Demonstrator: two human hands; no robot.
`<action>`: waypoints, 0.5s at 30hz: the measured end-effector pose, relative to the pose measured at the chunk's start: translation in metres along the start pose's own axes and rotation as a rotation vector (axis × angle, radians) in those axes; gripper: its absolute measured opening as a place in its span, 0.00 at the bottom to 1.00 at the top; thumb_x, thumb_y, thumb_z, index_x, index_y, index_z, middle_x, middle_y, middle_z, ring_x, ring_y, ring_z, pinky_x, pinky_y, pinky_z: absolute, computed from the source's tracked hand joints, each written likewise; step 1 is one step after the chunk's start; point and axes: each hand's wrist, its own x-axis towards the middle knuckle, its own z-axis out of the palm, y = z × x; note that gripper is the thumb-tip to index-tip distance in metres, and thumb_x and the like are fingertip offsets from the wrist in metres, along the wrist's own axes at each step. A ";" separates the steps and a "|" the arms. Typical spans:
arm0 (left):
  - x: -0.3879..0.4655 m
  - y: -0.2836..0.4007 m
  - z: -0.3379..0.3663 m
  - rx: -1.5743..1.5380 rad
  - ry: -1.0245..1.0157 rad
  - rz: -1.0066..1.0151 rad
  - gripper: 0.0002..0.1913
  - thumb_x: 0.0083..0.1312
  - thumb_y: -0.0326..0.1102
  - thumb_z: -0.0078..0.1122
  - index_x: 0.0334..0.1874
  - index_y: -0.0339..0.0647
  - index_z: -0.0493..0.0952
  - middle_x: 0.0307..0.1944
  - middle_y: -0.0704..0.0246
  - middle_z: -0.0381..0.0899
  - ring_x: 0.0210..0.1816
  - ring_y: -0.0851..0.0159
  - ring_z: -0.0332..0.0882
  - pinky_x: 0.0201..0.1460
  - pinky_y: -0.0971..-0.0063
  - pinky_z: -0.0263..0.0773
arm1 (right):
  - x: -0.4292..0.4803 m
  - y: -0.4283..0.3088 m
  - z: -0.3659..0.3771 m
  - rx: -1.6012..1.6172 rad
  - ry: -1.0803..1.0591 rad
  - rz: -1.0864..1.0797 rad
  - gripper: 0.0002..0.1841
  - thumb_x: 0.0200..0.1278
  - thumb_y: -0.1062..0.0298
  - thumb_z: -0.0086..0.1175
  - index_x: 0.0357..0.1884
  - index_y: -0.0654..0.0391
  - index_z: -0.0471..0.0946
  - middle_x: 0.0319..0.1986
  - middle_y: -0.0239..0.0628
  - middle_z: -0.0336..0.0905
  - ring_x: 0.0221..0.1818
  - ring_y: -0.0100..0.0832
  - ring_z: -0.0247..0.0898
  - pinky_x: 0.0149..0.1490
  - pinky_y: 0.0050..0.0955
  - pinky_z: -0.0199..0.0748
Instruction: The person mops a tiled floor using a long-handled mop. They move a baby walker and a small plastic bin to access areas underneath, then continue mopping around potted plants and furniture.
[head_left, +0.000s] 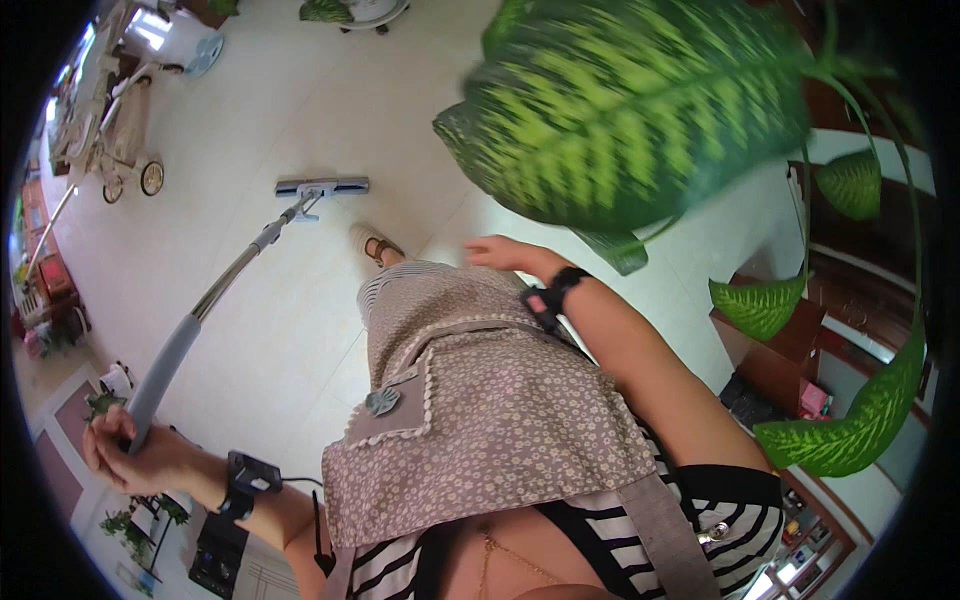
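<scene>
My left hand (135, 454) is closed around the grey grip of a long-handled sponge mop (229, 281) at the left. The mop's metal pole slants up to its flat head (322, 187), which lies on the pale tiled floor ahead of my foot. My right hand (499, 253) hangs beside the floral apron (495, 375) with its fingers extended and nothing in it. Just above that hand spreads a large variegated plant leaf (637, 120). Both wrists wear black straps with small devices.
Smaller leaves (757, 307) droop at the right, before dark wooden cabinets (780, 345). A beige stroller (112, 142) stands at the upper left near a blue bathroom scale (204, 55). A wheeled plant stand (371, 21) is at the top. Potted plants (139, 529) stand at the lower left.
</scene>
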 end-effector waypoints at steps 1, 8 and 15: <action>-0.008 -0.003 0.009 -0.013 0.049 -0.027 0.06 0.69 0.28 0.49 0.40 0.35 0.76 0.30 0.61 0.75 0.27 0.69 0.65 0.27 0.82 0.58 | -0.037 0.039 -0.013 0.028 0.034 0.037 0.32 0.64 0.51 0.55 0.64 0.63 0.68 0.54 0.46 0.77 0.55 0.39 0.74 0.56 0.36 0.72; -0.038 -0.007 0.094 0.113 -0.017 0.081 0.05 0.67 0.30 0.59 0.35 0.38 0.74 0.29 0.61 0.78 0.28 0.68 0.71 0.28 0.79 0.64 | -0.251 0.319 0.069 0.049 0.665 0.524 0.14 0.63 0.56 0.52 0.34 0.58 0.79 0.21 0.41 0.77 0.23 0.34 0.73 0.28 0.35 0.71; -0.076 0.012 0.154 0.211 -0.234 0.015 0.10 0.66 0.31 0.63 0.31 0.37 0.71 0.28 0.62 0.77 0.26 0.70 0.71 0.30 0.79 0.66 | -0.368 0.429 0.244 -0.839 0.673 0.212 0.12 0.66 0.62 0.49 0.27 0.56 0.76 0.25 0.40 0.74 0.29 0.43 0.71 0.36 0.45 0.70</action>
